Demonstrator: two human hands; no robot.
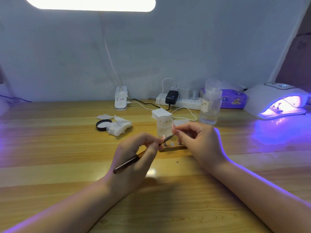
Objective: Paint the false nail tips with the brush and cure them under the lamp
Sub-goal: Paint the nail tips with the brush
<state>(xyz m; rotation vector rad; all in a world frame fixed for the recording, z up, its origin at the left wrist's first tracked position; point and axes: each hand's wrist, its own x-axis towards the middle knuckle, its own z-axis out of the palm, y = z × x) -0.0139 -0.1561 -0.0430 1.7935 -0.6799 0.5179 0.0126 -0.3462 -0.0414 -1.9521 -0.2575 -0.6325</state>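
The painting step looks to be in hand. The left hand [134, 158] grips the brush [133, 159] like a pen, its tip reaching across to a false nail tip [173, 130] pinched in the fingers of the right hand [200, 142] — just above the wooden holder [173, 147]. The curing lamp [276, 100] glows well off beyond the right hand. Next, I judge, come steady, light strokes — then carrying the tip to the lamp.

A left hand [134, 158] grips a brush [134, 159] whose tip meets a nail tip [173, 128] pinched by the right hand [200, 142]. The curing lamp [277, 100] glows violet on the wooden table [50, 148].
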